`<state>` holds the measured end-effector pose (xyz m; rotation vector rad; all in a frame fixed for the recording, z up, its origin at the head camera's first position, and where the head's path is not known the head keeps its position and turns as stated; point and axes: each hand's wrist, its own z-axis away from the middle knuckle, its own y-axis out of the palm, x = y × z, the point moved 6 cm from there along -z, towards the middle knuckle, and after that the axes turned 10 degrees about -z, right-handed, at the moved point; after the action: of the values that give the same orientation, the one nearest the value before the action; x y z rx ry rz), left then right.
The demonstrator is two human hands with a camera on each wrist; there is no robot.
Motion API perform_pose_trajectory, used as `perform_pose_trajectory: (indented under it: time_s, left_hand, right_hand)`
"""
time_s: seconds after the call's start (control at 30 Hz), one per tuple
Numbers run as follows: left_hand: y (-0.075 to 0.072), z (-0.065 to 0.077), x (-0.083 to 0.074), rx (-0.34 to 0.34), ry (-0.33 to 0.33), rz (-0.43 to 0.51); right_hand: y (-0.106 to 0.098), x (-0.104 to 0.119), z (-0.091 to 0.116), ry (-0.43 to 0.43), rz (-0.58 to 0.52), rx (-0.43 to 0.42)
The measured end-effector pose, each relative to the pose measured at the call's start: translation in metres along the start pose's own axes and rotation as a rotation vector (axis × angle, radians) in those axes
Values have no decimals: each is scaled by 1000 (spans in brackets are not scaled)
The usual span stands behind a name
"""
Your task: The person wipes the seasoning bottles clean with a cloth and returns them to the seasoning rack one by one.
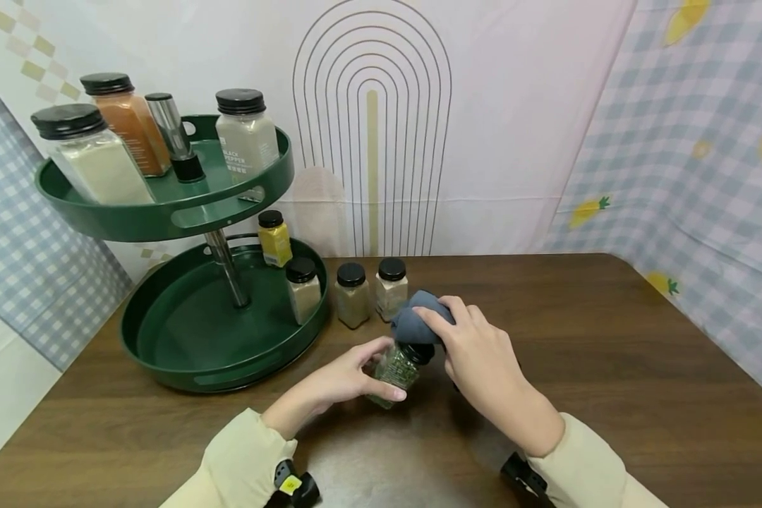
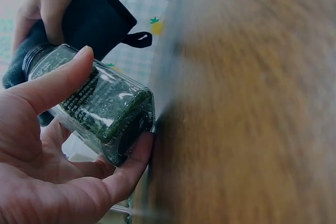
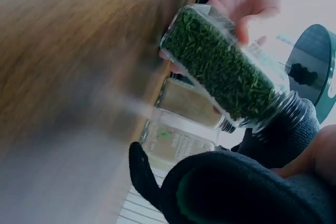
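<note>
My left hand (image 1: pixel 352 377) grips a small glass jar of dried green herbs (image 1: pixel 398 368) low over the tabletop, thumb on one side and fingers around the other. The jar leans, its black lid (image 1: pixel 418 352) toward the right. In my right hand (image 1: pixel 479 356) is a bunched grey-blue cloth (image 1: pixel 415 321), pressed over the lid. A loop hangs from the cloth (image 3: pixel 231 182) in the right wrist view, where the herbs (image 3: pixel 220 64) show clearly through the glass. White print on the jar (image 2: pixel 86 93) faces the left wrist camera.
Left of my hands stands a green two-tier rack (image 1: pixel 228 374). Large black-lidded jars and a metal grinder (image 1: pixel 174 134) are on its upper tier, and a yellow jar (image 1: pixel 275 240) and a pale jar (image 1: pixel 304 293) on the lower. Two small jars (image 1: pixel 352 300) stand beside it on the wooden table (image 1: pixel 609 367).
</note>
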<state>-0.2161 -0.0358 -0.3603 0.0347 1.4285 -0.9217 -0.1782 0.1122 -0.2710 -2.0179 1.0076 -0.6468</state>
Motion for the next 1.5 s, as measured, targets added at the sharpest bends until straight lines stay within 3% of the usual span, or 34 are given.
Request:
perform_pose_trajectory:
  time_s: [0.3, 0.53, 0.6, 0.7, 0.83, 0.93, 1.03, 1.13, 1.5]
  left_hand:
    - [2, 0, -2, 12, 68, -20]
    - [0, 0, 2, 3, 42, -1]
    - [0, 0, 3, 8, 37, 8]
    - [1, 0, 2, 21, 43, 18]
    - [0, 0, 3, 16, 32, 18]
    - [-1, 1, 5, 7, 8, 31]
    - [-1, 0, 5, 15, 9, 64]
    - [0, 0, 5, 32, 22, 96]
    - [0, 0, 6, 58, 36, 138]
  right_hand:
    - [4, -9, 2, 61, 78, 91]
    - [16, -23, 7, 174, 147, 276]
    - [15, -28, 8, 194, 132, 254]
    - [4, -32, 6, 196, 70, 138]
    - [-15, -25, 2, 113, -61, -20]
    - [-23, -10, 0, -15, -137, -60]
    - [-22, 6, 0, -145, -176, -29]
    - [-19, 15, 1, -213, -181, 18]
    - [-15, 10, 1, -232, -224, 79]
